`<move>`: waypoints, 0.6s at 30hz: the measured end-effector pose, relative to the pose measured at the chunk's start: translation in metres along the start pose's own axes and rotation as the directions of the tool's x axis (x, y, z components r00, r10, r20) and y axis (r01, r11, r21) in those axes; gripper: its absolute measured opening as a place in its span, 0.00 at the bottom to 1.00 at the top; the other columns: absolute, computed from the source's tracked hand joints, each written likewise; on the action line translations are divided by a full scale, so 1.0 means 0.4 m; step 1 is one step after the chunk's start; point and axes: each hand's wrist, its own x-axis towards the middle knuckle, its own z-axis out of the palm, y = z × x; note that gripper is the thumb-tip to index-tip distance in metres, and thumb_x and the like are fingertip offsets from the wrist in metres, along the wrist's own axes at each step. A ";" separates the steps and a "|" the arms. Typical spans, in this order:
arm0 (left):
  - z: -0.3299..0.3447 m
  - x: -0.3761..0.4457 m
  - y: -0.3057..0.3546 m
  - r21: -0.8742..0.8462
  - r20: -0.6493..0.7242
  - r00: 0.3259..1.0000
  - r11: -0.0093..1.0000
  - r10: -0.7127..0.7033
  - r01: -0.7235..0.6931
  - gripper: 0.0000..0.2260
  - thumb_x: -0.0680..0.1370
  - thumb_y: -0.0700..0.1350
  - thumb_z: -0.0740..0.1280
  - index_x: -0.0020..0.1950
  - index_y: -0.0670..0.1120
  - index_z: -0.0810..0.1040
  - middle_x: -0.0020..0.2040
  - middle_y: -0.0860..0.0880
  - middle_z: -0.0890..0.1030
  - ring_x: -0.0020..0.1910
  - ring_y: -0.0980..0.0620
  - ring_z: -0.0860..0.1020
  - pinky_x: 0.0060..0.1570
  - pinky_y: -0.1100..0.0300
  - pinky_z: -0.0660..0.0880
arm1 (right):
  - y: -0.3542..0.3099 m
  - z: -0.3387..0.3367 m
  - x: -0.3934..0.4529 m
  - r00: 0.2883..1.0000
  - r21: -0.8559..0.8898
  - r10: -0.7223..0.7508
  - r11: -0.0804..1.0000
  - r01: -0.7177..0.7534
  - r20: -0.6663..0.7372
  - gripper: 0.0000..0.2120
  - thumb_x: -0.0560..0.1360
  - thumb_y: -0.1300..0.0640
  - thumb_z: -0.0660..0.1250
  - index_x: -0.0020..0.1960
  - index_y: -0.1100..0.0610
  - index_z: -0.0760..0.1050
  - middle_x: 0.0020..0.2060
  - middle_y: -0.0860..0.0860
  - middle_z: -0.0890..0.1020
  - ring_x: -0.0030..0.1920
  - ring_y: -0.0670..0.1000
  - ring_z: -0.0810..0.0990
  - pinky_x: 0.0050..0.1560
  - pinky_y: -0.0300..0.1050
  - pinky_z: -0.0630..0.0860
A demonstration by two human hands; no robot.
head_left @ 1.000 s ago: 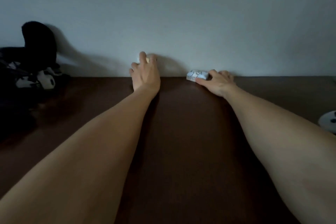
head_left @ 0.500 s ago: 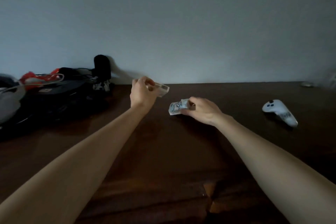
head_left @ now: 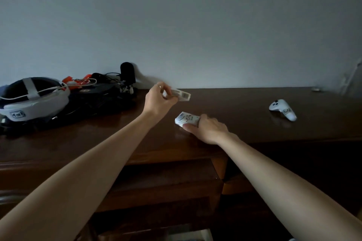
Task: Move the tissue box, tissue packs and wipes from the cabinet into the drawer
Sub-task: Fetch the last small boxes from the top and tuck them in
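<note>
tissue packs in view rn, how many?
2. One pack is held up in the left hand; the other pack is gripped by the right hand on the cabinet top. More may be hidden.

dark brown cabinet top [head_left: 254,119], white line-printed tissue pack [head_left: 187,119], white controller [head_left: 282,110]

Polished wood, soft film wrappers

A glossy dark wooden cabinet top [head_left: 244,115] is seen; two tissue packs [head_left: 187,119] [head_left: 179,95] are wrapped in crinkled film; the controller [head_left: 283,111] is smooth white plastic.
</note>
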 end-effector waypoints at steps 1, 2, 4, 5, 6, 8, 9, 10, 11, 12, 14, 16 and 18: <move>0.009 -0.004 0.000 0.000 0.026 1.000 1.000 0.000 0.000 0.13 0.71 0.42 0.77 0.39 0.50 0.73 0.48 0.50 0.84 0.46 0.47 0.82 0.43 0.53 0.78 | -0.002 0.010 0.004 1.000 0.017 0.010 1.000 -0.010 0.013 0.45 0.71 0.24 0.59 0.73 0.58 0.65 0.66 0.56 0.77 0.65 0.60 0.76 0.53 0.54 0.69; 0.020 -0.006 -0.003 -0.007 0.045 0.999 1.000 -0.006 0.006 0.12 0.71 0.43 0.77 0.39 0.49 0.73 0.49 0.49 0.84 0.47 0.46 0.82 0.44 0.51 0.79 | -0.001 0.014 0.010 1.000 0.053 0.016 0.998 -0.016 0.003 0.47 0.71 0.25 0.60 0.76 0.58 0.61 0.68 0.56 0.76 0.66 0.60 0.75 0.55 0.54 0.70; 0.040 -0.008 -0.013 -0.024 0.063 0.998 0.999 -0.030 0.031 0.10 0.73 0.46 0.76 0.40 0.49 0.75 0.50 0.48 0.84 0.48 0.45 0.82 0.49 0.48 0.79 | 0.003 0.018 0.029 1.000 0.151 0.020 0.988 -0.017 -0.013 0.48 0.71 0.27 0.64 0.78 0.56 0.57 0.68 0.54 0.76 0.67 0.59 0.75 0.57 0.55 0.72; 0.050 -0.006 -0.021 -0.048 0.065 0.997 0.998 -0.042 0.045 0.10 0.74 0.47 0.76 0.41 0.48 0.76 0.51 0.47 0.84 0.50 0.45 0.82 0.52 0.47 0.80 | 0.007 0.020 0.039 0.999 0.217 0.029 0.976 -0.025 -0.017 0.48 0.69 0.28 0.67 0.77 0.55 0.57 0.66 0.52 0.78 0.65 0.58 0.77 0.56 0.54 0.72; 0.059 -0.003 -0.029 -0.091 0.064 0.996 0.994 -0.057 0.063 0.10 0.75 0.47 0.76 0.42 0.47 0.76 0.51 0.45 0.84 0.51 0.44 0.83 0.54 0.46 0.80 | 0.013 0.023 0.047 0.998 0.298 0.050 0.954 -0.041 -0.025 0.49 0.67 0.29 0.70 0.75 0.55 0.57 0.61 0.49 0.79 0.64 0.57 0.78 0.53 0.52 0.73; 0.074 0.005 -0.048 -0.218 0.077 0.992 0.970 -0.095 0.110 0.09 0.75 0.43 0.76 0.47 0.46 0.76 0.53 0.44 0.83 0.53 0.45 0.83 0.55 0.51 0.81 | 0.031 0.028 0.055 0.994 0.446 0.096 0.892 -0.066 -0.044 0.55 0.63 0.31 0.75 0.76 0.53 0.51 0.53 0.43 0.76 0.62 0.55 0.79 0.50 0.50 0.70; 0.080 0.009 -0.059 -0.255 0.109 0.988 0.958 -0.105 0.130 0.11 0.74 0.41 0.76 0.51 0.45 0.76 0.54 0.44 0.83 0.53 0.48 0.83 0.53 0.57 0.81 | 0.041 0.031 0.056 0.994 0.483 0.090 0.874 -0.052 -0.056 0.58 0.62 0.32 0.77 0.78 0.51 0.46 0.52 0.42 0.76 0.62 0.55 0.79 0.50 0.49 0.69; 0.087 0.013 -0.070 -0.250 0.173 0.980 0.958 -0.096 0.138 0.15 0.73 0.38 0.77 0.55 0.45 0.76 0.56 0.45 0.82 0.54 0.51 0.82 0.51 0.63 0.80 | 0.051 0.034 0.056 0.995 0.496 0.068 0.868 -0.023 -0.072 0.61 0.61 0.33 0.78 0.78 0.48 0.43 0.53 0.42 0.76 0.62 0.55 0.78 0.50 0.50 0.69; 0.095 0.017 -0.082 -0.205 0.257 0.964 0.970 -0.072 0.127 0.18 0.73 0.35 0.76 0.60 0.43 0.75 0.57 0.45 0.81 0.54 0.52 0.81 0.50 0.66 0.79 | 0.060 0.036 0.055 0.994 0.498 0.040 0.867 0.014 -0.098 0.61 0.61 0.33 0.78 0.79 0.44 0.41 0.57 0.43 0.77 0.63 0.55 0.78 0.52 0.51 0.71; 0.102 0.023 -0.093 -0.134 0.338 0.940 0.986 -0.046 0.097 0.21 0.73 0.33 0.75 0.64 0.42 0.75 0.59 0.44 0.81 0.55 0.51 0.80 0.52 0.66 0.78 | 0.066 0.036 0.054 0.991 0.491 0.012 0.869 0.056 -0.136 0.61 0.61 0.33 0.78 0.79 0.42 0.42 0.63 0.45 0.77 0.65 0.55 0.77 0.56 0.54 0.74; 0.116 0.034 -0.112 0.008 0.446 0.895 1.000 -0.024 0.023 0.20 0.75 0.35 0.72 0.66 0.43 0.78 0.59 0.45 0.81 0.56 0.51 0.79 0.56 0.63 0.75 | 0.072 0.034 0.056 0.976 0.459 -0.053 0.876 0.148 -0.213 0.55 0.63 0.35 0.79 0.78 0.40 0.49 0.69 0.49 0.75 0.68 0.54 0.74 0.60 0.53 0.73; 0.122 0.043 -0.117 0.093 0.494 0.869 0.996 -0.037 -0.010 0.19 0.74 0.43 0.69 0.65 0.48 0.79 0.57 0.48 0.81 0.56 0.50 0.79 0.57 0.59 0.75 | 0.068 0.033 0.062 0.969 0.395 -0.143 0.894 0.214 -0.201 0.48 0.65 0.38 0.79 0.78 0.42 0.58 0.70 0.49 0.74 0.68 0.53 0.74 0.58 0.49 0.72; 0.127 0.050 -0.120 0.128 0.545 0.833 0.991 -0.100 0.035 0.19 0.73 0.51 0.66 0.64 0.52 0.77 0.58 0.49 0.80 0.54 0.53 0.79 0.55 0.59 0.75 | 0.058 0.033 0.065 0.976 0.341 -0.197 0.915 0.216 -0.088 0.48 0.66 0.37 0.78 0.78 0.45 0.58 0.69 0.51 0.72 0.65 0.54 0.74 0.59 0.50 0.74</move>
